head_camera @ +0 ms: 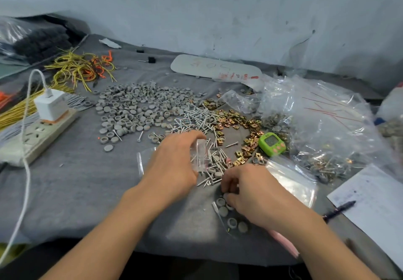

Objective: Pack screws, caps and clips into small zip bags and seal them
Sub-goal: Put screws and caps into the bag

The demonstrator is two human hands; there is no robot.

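**A:** Surface?
**B:** Grey cloth (76, 181) over a table. Scuffed pale wall (218, 7) behind it.

**A:** Stock?
**B:** Grey caps (135, 105) heaped centre-left. Screws (196, 120) in a tangle just right of them. Brass-coloured clips (237, 122) curve down the right side of the screws. The piles meet at their edges.

**A:** Left hand?
**B:** Left hand (174, 159) at centre frame, fingers and thumb curled round a small clear zip bag (200, 154). The bag is held roughly upright over the near edge of the screws.

**A:** Right?
**B:** Right hand (250, 190) lower centre-right, fingers curled down among a few loose caps on the cloth. Cannot tell whether it pinches one, as the fingertips are hidden.

**A:** Surroundings?
**B:** Green timer (272, 144) right of centre, among the clips. A stack of empty bags (292, 179) lies just right of the right hand. A large clear bag (327, 127) at the right edge holds filled packets. Far left, a power strip (37, 135) with a white charger (51, 105) plugged in, and yellow wires (80, 68) above it at upper left. Lower right, a paper (375, 201) with a pen (340, 208) at its edge.
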